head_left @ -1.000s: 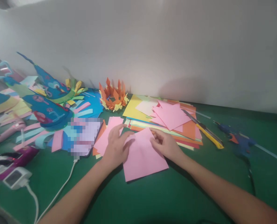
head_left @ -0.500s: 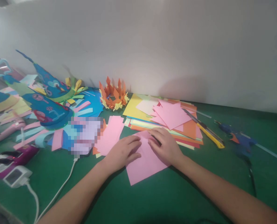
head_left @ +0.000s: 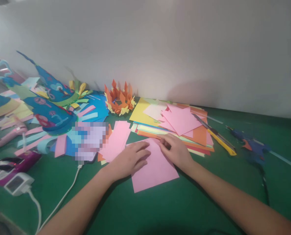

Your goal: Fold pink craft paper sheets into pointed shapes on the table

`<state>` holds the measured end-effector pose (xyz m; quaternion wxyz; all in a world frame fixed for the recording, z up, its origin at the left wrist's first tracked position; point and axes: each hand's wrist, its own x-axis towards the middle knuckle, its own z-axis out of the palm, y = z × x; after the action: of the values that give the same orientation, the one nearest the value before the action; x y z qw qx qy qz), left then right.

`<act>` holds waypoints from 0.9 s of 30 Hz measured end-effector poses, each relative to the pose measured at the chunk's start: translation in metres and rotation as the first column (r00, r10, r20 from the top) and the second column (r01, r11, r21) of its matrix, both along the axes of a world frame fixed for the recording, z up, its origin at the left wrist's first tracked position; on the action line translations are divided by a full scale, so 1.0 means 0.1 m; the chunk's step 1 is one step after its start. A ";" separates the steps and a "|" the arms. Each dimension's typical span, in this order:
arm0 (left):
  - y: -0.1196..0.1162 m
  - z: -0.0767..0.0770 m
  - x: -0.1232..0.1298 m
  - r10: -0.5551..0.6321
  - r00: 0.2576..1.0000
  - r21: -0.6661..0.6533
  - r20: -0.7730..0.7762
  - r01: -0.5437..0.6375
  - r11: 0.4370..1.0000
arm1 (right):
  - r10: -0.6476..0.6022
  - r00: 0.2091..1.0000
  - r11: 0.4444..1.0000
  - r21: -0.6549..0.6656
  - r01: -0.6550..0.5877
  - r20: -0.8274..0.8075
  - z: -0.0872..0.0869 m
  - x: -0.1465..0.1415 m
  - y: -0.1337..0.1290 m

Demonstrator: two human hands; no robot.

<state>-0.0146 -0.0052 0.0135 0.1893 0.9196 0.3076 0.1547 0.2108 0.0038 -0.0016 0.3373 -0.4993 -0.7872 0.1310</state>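
A square sheet of pink paper (head_left: 153, 173) lies on the green tabletop in front of me. My left hand (head_left: 129, 160) rests on its left side, fingers stretched out and spread over the surface. At the far right edge, my right hand (head_left: 176, 150) is closed, with thumb and curled fingers pinching the paper's edge. The fingertips partly hide that edge, so I cannot tell whether it is folded. Just left of the sheet is a small stack of pink paper strips (head_left: 116, 138).
Behind my hands lies a pile of coloured paper (head_left: 145, 109) with pink squares (head_left: 182, 119) on top. A yellow utility knife (head_left: 220, 138) rests against its right side, near a blue glue gun (head_left: 254, 147). An orange paper crown (head_left: 121, 98) and blue cone hats (head_left: 52, 111) stand left.
The pink sheet has turned slightly, and more of its right edge shows. My right hand's fingers have drawn together at its far edge. My left hand stays almost in place.
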 end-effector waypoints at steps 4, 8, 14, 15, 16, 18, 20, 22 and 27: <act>0.01 -0.01 0.00 0.036 0.999 -0.009 -0.019 -0.036 0.999 | 0.105 0.993 0.985 0.134 -0.112 0.058 -0.01 -0.01 -0.02; 0.02 -0.02 0.00 0.085 0.996 -0.042 -0.019 -0.086 0.995 | 0.257 0.955 0.944 0.171 -0.281 0.151 0.00 -0.04 -0.07; 0.02 -0.05 -0.01 0.143 0.990 -0.119 0.016 -0.141 0.983 | 0.411 0.863 0.875 0.137 -0.464 0.292 0.06 -0.04 -0.08; 0.02 -0.05 -0.01 0.142 0.990 -0.128 0.019 -0.138 0.982 | 0.429 0.852 0.866 0.131 -0.482 0.301 0.07 -0.03 -0.07; 0.02 -0.04 -0.02 0.140 0.990 -0.135 0.025 -0.136 0.982 | 0.445 0.844 0.859 0.124 -0.497 0.300 0.07 -0.03 -0.06; 0.02 -0.03 -0.01 0.139 0.990 -0.141 0.036 -0.132 0.981 | 0.479 0.829 0.840 0.121 -0.528 0.289 0.07 -0.01 -0.04; 0.02 -0.02 -0.01 0.132 0.990 -0.137 0.040 -0.125 0.983 | 0.508 0.814 0.817 0.141 -0.559 0.282 0.06 0.00 -0.03; 0.03 -0.01 0.00 0.117 0.992 -0.125 0.041 -0.111 0.986 | 0.524 0.802 0.798 0.164 -0.580 0.286 0.05 0.02 -0.01; 0.04 -0.03 -0.01 0.091 0.995 -0.092 0.026 -0.088 0.992 | 0.529 0.795 0.788 0.177 -0.590 0.298 0.02 0.06 0.02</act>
<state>-0.0154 -0.0012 0.0104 0.2282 0.8928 0.3524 0.1630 0.2170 0.0058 -0.0001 0.2510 -0.2047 -0.9441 0.0616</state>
